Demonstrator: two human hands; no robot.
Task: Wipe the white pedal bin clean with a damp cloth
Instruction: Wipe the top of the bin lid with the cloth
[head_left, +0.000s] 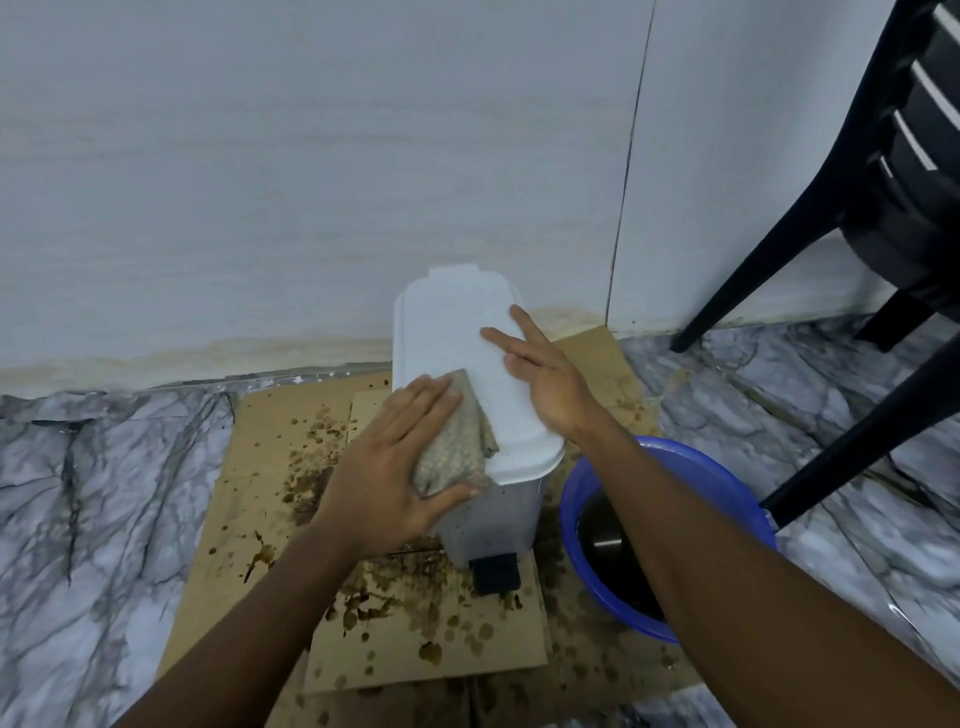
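The white pedal bin (457, 322) stands on stained cardboard near the wall, lid closed, its black pedal (496, 573) facing me. My left hand (384, 467) presses a folded, dirty beige cloth (457, 449) against the lid's near left edge, thumb under the cloth. My right hand (540, 374) lies flat on the right side of the lid with fingers spread, holding nothing.
A blue basin (748, 499) with dark water sits on the floor right of the bin, under my right forearm. Brown-spattered cardboard (291, 447) covers the marble-pattern floor. A black plastic chair (893, 218) stands at the right. The white wall rises close behind the bin.
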